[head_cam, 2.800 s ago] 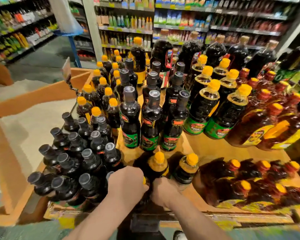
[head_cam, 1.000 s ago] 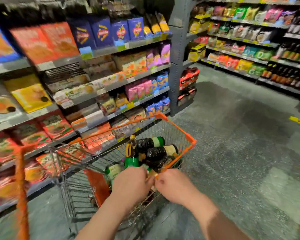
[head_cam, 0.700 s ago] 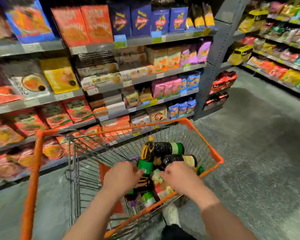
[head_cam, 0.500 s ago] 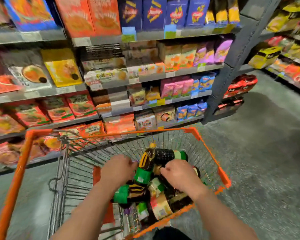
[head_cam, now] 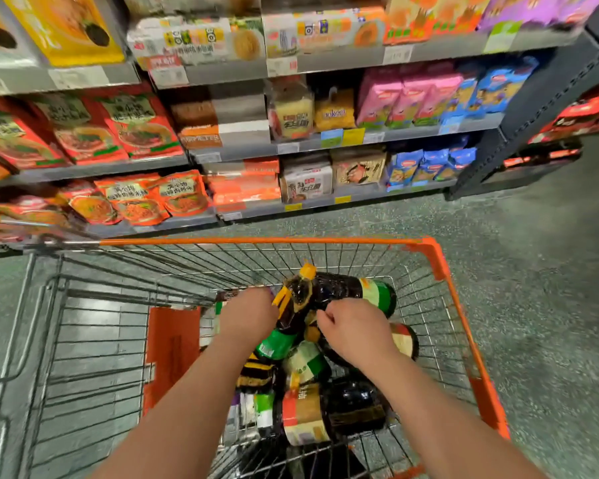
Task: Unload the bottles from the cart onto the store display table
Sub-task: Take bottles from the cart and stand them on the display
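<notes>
Cart (head_cam: 440, 261), wire basket with orange rim: now fills the view where the display table stood moments ago, so unloading has turned back for another load. Bottles (head_cam: 312, 385): dark, heaped on their sides at the cart's right end. Left hand (head_cam: 248, 316): down among the heap beside a yellow-capped bottle (head_cam: 296, 305); grip cannot be told. Right hand (head_cam: 353, 328): fingers curled, resting on the heap; what it holds is unclear.

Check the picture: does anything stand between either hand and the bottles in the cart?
Nothing visible does. Both the left hand and right hand are already down among the bottles inside the cart.
</notes>
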`<state>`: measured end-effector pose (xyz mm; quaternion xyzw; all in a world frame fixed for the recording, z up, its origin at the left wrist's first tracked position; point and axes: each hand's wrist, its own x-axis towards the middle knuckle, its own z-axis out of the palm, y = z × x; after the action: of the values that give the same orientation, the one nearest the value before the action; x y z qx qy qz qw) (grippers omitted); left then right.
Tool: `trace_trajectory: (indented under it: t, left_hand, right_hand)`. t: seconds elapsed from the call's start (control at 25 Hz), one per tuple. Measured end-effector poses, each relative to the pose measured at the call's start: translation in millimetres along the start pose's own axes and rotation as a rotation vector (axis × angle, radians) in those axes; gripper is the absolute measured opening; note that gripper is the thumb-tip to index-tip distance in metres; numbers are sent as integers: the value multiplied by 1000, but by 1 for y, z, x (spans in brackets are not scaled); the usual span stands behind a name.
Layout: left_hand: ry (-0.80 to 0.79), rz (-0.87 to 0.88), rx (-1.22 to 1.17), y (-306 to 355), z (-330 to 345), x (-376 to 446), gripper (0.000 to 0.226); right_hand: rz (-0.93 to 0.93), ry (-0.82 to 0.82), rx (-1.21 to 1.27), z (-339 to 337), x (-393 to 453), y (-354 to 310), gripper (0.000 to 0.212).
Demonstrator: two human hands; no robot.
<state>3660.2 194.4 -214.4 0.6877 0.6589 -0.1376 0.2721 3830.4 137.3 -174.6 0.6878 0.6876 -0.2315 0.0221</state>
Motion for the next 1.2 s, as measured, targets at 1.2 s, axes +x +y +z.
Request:
trace_trajectory:
  t: [1.2]
  left_hand:
    - [-62,662,-215,89,-109,-113,34]
  right_hand:
    - [603,636,611,-55,-95,-28,33]
